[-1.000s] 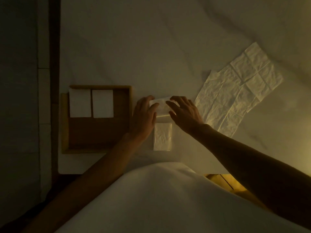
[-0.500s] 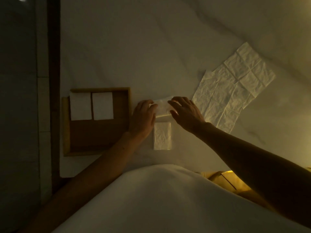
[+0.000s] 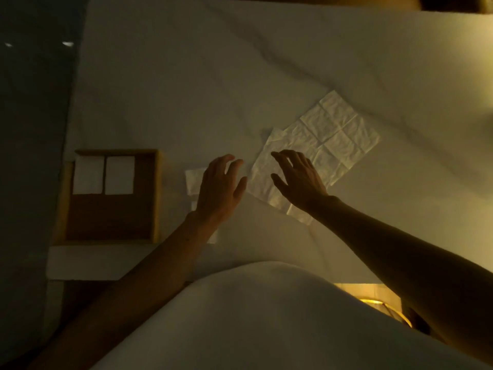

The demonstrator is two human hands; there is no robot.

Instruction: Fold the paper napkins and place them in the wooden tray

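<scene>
The wooden tray (image 3: 157, 193) lies at the left of the white table and holds two folded napkins (image 3: 88, 174) (image 3: 119, 174) side by side at its far end. A folded napkin (image 3: 193, 180) lies on the table just right of the tray, partly hidden under my left hand (image 3: 220, 189). That hand hovers open with fingers spread. Another folded napkin below it is mostly hidden by my left forearm. My right hand (image 3: 300, 180) is open over the near corner of the unfolded napkins (image 3: 328, 140), which lie spread flat at centre right.
The white table top (image 3: 200, 89) stretches far behind the napkins. A dark floor strip (image 3: 32, 156) runs along the left of the table. My white-clothed body fills the bottom of the view, with a lit yellow object (image 3: 373, 300) below the table edge at right.
Both hands let go of the folded napkin they pressed and lifted open. My right hand moved right onto the unfolded napkins, and the camera view shifted.
</scene>
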